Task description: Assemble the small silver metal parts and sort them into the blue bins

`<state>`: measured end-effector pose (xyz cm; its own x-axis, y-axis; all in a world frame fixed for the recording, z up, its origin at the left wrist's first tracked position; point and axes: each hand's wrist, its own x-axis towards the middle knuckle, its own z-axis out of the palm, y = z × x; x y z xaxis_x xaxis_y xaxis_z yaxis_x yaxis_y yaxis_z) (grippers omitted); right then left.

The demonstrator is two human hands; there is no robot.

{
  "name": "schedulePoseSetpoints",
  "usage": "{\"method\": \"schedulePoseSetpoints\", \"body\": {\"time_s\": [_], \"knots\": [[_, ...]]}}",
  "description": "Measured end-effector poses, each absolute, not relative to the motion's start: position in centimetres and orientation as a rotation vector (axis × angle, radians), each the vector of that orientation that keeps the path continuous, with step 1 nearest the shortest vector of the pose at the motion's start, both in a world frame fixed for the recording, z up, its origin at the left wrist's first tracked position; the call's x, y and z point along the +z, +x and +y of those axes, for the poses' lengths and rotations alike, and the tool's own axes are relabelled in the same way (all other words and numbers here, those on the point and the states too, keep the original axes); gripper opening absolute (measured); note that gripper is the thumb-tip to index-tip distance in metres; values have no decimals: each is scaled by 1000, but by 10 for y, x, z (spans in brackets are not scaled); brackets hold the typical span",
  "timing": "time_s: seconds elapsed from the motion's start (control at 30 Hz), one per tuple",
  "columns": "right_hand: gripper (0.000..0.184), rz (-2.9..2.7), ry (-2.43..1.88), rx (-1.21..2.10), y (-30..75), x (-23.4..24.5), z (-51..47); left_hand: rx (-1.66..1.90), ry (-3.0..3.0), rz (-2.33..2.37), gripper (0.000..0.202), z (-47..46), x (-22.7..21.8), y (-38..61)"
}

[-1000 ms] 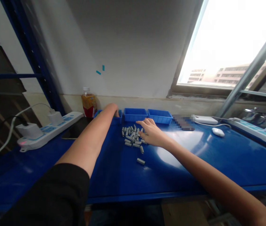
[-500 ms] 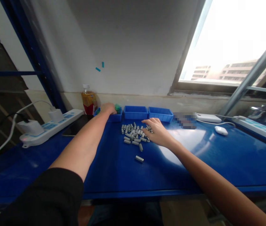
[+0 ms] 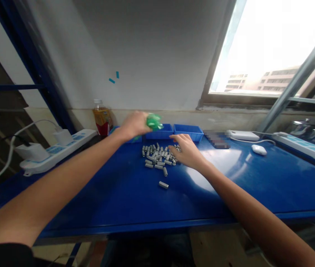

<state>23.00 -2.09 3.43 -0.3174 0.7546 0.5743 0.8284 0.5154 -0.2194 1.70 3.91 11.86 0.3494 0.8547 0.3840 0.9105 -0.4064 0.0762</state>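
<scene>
My left hand (image 3: 133,124) is raised above the left blue bin (image 3: 131,139), its fingers closed on a crumpled bright green thing (image 3: 153,121) that is smeared by motion. My right hand (image 3: 188,152) lies on the blue table (image 3: 135,196) with fingers stretched out, its fingertips touching the right side of a pile of several small silver cylinders (image 3: 157,157). One cylinder (image 3: 163,184) lies apart, nearer to me. Behind the pile stand two more blue bins, the middle bin (image 3: 160,134) and the right bin (image 3: 188,131).
A drink bottle (image 3: 100,116) stands by the wall at the back left, next to a white power strip (image 3: 54,150) with plugs. A white mouse (image 3: 258,149), a white box (image 3: 243,135) and a second power strip (image 3: 304,150) lie at the right under the window.
My left hand has lifted out of the left bin with the green thing and swung right, towards the middle bin. My right hand stays on the cylinders.
</scene>
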Motion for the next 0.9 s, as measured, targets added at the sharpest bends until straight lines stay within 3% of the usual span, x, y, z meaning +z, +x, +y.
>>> {"method": "schedulePoseSetpoints", "body": {"time_s": [0.1,0.17,0.3,0.4,0.53,0.63,0.73,0.9], "knots": [[38,-2028,-1288,-168,232,34,-18,-339,-2527,-1573,34,21,87,57],[39,-1996,-1296,-172,233,32,-17,-13,-2537,-1560,37,18,76,75],[39,-2053,-1318,-167,234,30,-17,309,-2663,-1671,70,32,91,76],[38,-2125,-1333,-163,233,30,-20,201,-2838,-1830,92,59,117,48],[35,-2191,-1338,-145,230,32,-25,-200,-2350,-2186,71,97,125,-3],[33,-2232,-1336,-131,228,34,-28,-92,-2113,-2303,61,114,107,-34],[33,-2266,-1331,-124,228,34,-29,97,-2001,-2420,63,124,91,-48],[34,-2256,-1426,-110,237,35,-23,45,-1818,-2520,54,141,86,-49]]}}
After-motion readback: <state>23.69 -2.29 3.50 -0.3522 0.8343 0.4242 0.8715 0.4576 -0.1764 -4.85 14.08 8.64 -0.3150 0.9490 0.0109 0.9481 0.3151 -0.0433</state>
